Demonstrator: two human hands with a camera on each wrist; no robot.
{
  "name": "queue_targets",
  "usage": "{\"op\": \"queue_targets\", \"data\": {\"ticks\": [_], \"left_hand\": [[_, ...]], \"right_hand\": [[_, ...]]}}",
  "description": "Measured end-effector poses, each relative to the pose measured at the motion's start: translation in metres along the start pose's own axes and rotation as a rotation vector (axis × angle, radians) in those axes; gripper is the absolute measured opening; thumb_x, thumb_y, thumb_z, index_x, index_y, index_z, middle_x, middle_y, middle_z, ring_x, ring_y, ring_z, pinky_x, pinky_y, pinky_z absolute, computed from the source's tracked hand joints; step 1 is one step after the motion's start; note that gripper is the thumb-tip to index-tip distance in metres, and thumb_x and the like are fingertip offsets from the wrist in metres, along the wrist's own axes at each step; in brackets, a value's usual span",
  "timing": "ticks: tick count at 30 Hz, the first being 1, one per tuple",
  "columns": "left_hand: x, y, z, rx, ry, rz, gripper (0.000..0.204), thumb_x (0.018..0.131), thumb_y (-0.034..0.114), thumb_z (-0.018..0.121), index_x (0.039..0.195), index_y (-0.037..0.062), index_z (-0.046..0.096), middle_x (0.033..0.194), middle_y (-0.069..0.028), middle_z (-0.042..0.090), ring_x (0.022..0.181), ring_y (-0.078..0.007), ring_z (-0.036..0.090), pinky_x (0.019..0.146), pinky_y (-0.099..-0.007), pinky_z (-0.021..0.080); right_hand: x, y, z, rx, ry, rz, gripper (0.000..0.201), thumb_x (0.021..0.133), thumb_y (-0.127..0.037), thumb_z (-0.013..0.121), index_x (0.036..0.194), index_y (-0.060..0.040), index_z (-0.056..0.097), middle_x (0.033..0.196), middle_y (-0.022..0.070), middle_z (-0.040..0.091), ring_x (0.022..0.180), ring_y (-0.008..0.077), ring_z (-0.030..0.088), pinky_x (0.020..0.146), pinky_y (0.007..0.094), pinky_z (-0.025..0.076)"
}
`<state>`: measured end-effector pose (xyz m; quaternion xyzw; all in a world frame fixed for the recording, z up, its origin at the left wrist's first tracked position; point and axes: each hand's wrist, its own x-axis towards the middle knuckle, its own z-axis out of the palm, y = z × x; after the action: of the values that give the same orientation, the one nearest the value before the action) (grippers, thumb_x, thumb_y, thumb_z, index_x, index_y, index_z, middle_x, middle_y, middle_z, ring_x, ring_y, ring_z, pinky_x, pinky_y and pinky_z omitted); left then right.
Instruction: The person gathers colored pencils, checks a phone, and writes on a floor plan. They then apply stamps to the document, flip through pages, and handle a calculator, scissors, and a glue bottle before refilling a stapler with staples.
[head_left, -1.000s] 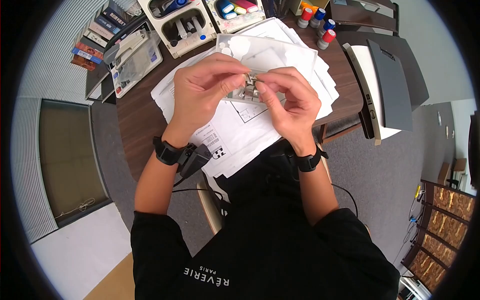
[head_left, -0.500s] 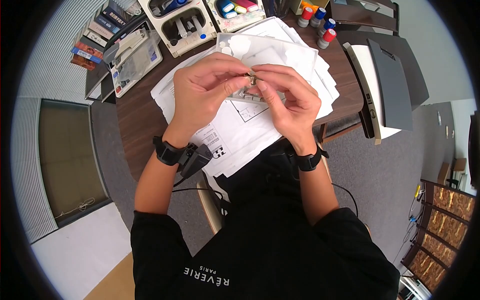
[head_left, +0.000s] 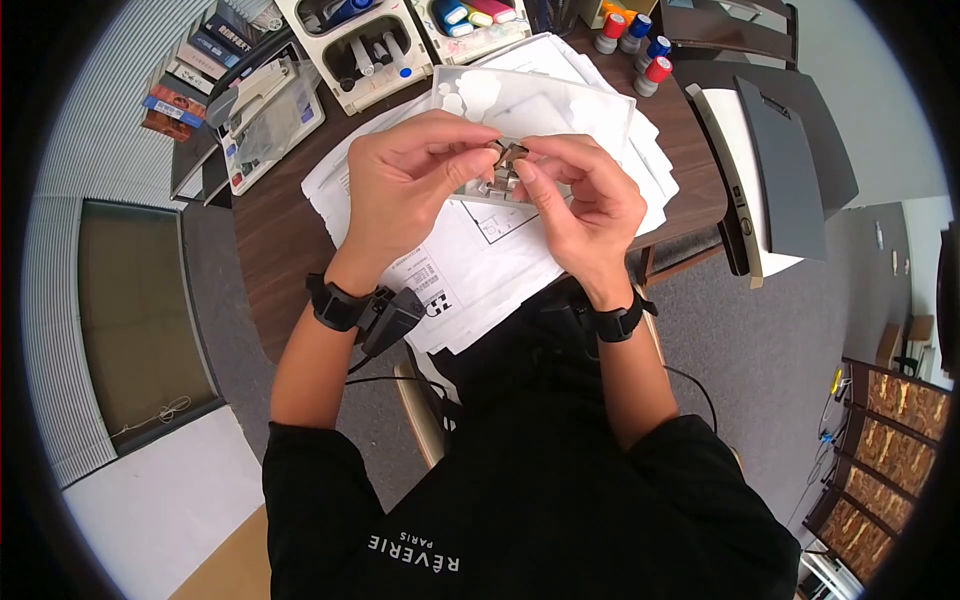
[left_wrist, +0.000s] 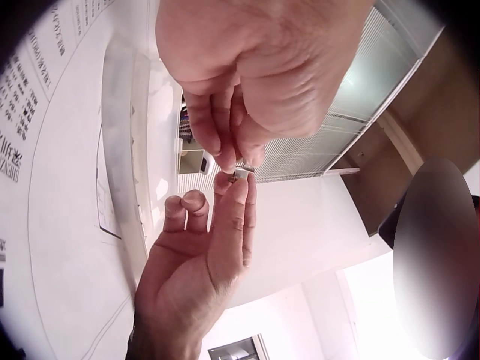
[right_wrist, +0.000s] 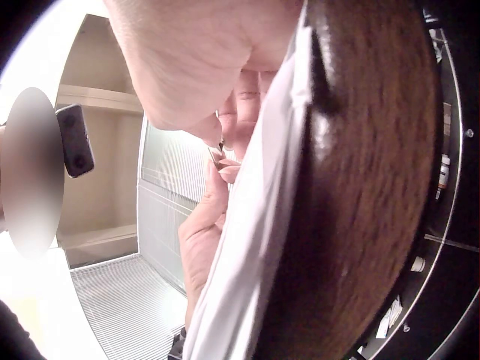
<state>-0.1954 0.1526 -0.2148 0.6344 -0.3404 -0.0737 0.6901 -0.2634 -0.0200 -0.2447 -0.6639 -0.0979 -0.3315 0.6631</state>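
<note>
Both hands meet over an open clear plastic box (head_left: 465, 192) on the papers. The left hand (head_left: 395, 185) pinches at the left side of a small shiny metal piece (head_left: 513, 152) between thumb and fingertips. On its other side the right hand (head_left: 590, 205) pinches it with thumb and index finger. Its flat, silvery face shows in the head view, but fingertips cover its edges and I cannot tell its exact kind. More silvery metal pieces (head_left: 506, 186) show just below the fingertips. In the left wrist view, the metal piece (left_wrist: 241, 173) sits between the two sets of fingertips.
Printed sheets (head_left: 480, 265) lie under the box on a dark wooden table (head_left: 270, 250). Behind it is a translucent lid (head_left: 590, 105). Organizers (head_left: 375, 95) with pens stand at the back, red- and blue-capped bottles (head_left: 655, 75) at back right. A dark machine (head_left: 780, 170) stands at right.
The fingertips drew closer together, then parted slightly, the right hand shifting a little to the right. The metal piece has turned, and its flat face now shows between the fingers.
</note>
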Motion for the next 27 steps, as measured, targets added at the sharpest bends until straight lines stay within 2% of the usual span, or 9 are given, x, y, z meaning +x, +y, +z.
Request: {"op": "queue_targets", "data": {"ticks": [4,6,13,16,18,22,24,27], "left_hand": [[0.0010,-0.0001,0.0018,-0.011,0.013,-0.005,0.021,0.092,-0.002,0.068,0.113,-0.0078,0.068,0.102,-0.0134,0.068,0.085,-0.0167,0.068,0.077,-0.0269,0.057],[0.0021,0.0005,0.0042,-0.026,0.048,0.012,0.018,0.091,-0.002,0.069,0.109,-0.0070,0.070,0.100,-0.0118,0.071,0.084,-0.0134,0.068,0.074,-0.0239,0.056],[0.0020,0.0014,0.0068,-0.072,0.063,0.010,0.016,0.092,0.000,0.070,0.107,-0.0066,0.071,0.099,-0.0112,0.072,0.083,-0.0135,0.069,0.073,-0.0244,0.056],[0.0012,0.0029,0.0051,-0.053,0.068,-0.023,0.015,0.092,0.001,0.070,0.106,-0.0066,0.071,0.097,-0.0116,0.073,0.082,-0.0138,0.069,0.073,-0.0247,0.057],[0.0008,0.0048,0.0033,0.014,0.021,-0.045,0.019,0.094,0.000,0.067,0.111,-0.0075,0.067,0.100,-0.0151,0.072,0.086,-0.0193,0.072,0.078,-0.0282,0.058],[0.0013,0.0038,0.0039,-0.012,0.020,-0.044,0.020,0.093,-0.001,0.068,0.112,-0.0077,0.067,0.099,-0.0158,0.073,0.086,-0.0195,0.072,0.078,-0.0286,0.059],[0.0018,0.0033,0.0061,-0.086,0.064,-0.048,0.015,0.091,-0.002,0.071,0.105,-0.0075,0.071,0.095,-0.0135,0.073,0.081,-0.0151,0.070,0.073,-0.0257,0.058],[0.0007,0.0014,0.0035,-0.100,0.054,-0.095,0.015,0.089,-0.004,0.071,0.104,-0.0075,0.071,0.096,-0.0143,0.074,0.083,-0.0152,0.071,0.075,-0.0260,0.059]], "right_hand": [[0.0010,-0.0002,-0.0010,-0.017,-0.004,-0.011,0.020,0.080,0.003,0.078,0.099,-0.0004,0.074,0.090,0.0098,0.073,0.073,0.0129,0.067,0.066,0.0234,0.053],[0.0010,0.0008,-0.0020,-0.055,-0.023,-0.029,0.020,0.080,0.003,0.078,0.099,-0.0002,0.074,0.090,0.0097,0.073,0.073,0.0129,0.067,0.066,0.0237,0.052],[0.0005,-0.0005,-0.0013,-0.045,-0.016,-0.019,0.021,0.080,0.003,0.078,0.100,0.0001,0.075,0.090,0.0103,0.073,0.074,0.0135,0.067,0.066,0.0242,0.053],[0.0002,-0.0009,-0.0010,-0.039,-0.009,-0.013,0.020,0.080,0.003,0.078,0.100,0.0003,0.075,0.091,0.0108,0.073,0.075,0.0140,0.068,0.067,0.0243,0.053],[0.0003,-0.0013,-0.0012,-0.029,-0.012,-0.006,0.020,0.080,0.003,0.078,0.100,0.0003,0.075,0.091,0.0109,0.073,0.076,0.0144,0.068,0.067,0.0243,0.054],[0.0006,-0.0011,-0.0014,-0.034,-0.016,-0.011,0.020,0.080,0.003,0.078,0.100,0.0003,0.075,0.091,0.0109,0.073,0.076,0.0146,0.068,0.067,0.0242,0.054],[0.0003,-0.0014,-0.0017,-0.048,-0.017,-0.009,0.020,0.080,0.003,0.078,0.100,0.0003,0.075,0.092,0.0110,0.073,0.076,0.0149,0.068,0.067,0.0247,0.054],[0.0007,-0.0021,-0.0023,-0.057,-0.025,-0.003,0.019,0.080,0.003,0.078,0.099,0.0005,0.076,0.092,0.0115,0.074,0.077,0.0157,0.069,0.069,0.0254,0.054]]}}
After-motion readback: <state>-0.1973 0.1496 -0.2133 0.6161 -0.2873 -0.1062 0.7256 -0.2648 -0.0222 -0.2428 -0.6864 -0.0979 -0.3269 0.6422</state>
